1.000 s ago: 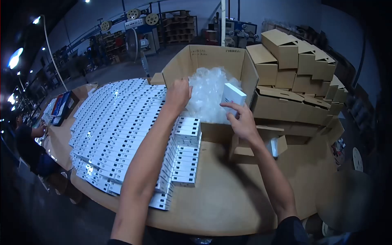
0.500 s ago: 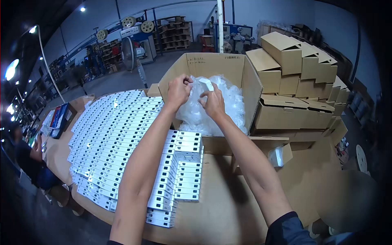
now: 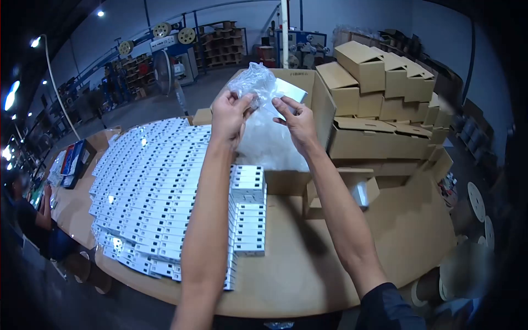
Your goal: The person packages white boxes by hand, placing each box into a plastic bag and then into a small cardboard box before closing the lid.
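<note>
My left hand [image 3: 230,115] pinches a crumpled clear plastic bag [image 3: 256,80], raised over the big open carton [image 3: 323,104]. Beside it, my right hand [image 3: 297,122] grips a flat white box [image 3: 289,92] between thumb and fingers. The bag and the white box meet in the gap between my hands. Below them, more clear plastic bags [image 3: 269,146] fill the carton. Left of my left forearm, rows of white boxes with small dark square openings [image 3: 148,187] cover the table, and a shorter stack [image 3: 248,220] stands between my forearms.
Brown cardboard boxes [image 3: 379,137] are piled at the right. A small open carton [image 3: 314,202] with a plastic-wrapped item [image 3: 360,195] sits by my right forearm. A person [image 3: 38,214] works at the table's far left. Bare tabletop [image 3: 297,275] shows in front.
Both hands have risen out of the carton. The plastic bag now stands up from my left hand, and the white box shows its broad face. The view has shifted slightly.
</note>
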A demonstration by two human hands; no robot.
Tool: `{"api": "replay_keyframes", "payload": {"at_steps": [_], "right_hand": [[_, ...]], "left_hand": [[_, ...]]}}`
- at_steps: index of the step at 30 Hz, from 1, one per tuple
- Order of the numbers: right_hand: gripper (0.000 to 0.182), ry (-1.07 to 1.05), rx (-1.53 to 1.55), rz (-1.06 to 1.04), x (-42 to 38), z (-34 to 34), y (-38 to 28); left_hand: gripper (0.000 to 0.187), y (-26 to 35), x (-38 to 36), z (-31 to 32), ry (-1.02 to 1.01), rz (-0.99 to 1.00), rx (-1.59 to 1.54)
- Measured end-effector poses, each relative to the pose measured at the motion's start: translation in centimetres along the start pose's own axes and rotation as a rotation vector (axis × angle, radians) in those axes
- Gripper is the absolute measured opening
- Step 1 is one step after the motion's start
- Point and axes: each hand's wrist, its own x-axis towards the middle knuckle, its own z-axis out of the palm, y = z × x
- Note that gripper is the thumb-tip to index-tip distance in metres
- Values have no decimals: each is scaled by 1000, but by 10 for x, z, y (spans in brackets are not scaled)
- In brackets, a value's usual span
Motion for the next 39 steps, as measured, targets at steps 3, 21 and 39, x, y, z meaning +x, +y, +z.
{"api": "replay_keyframes", "payload": {"at_steps": [3,21,39], "right_hand": [[42,-138,466,216,-65,-11,-42],[30,-194,-184,376,-372,-89,-68],[20,-117,-435,172,-401,-76,-71]], "left_hand": [[38,4,-90,28,24,-67,-57],[25,-35,-385,35,104,-315,352],[26,-15,-369,36,-278,223,1217]]}}
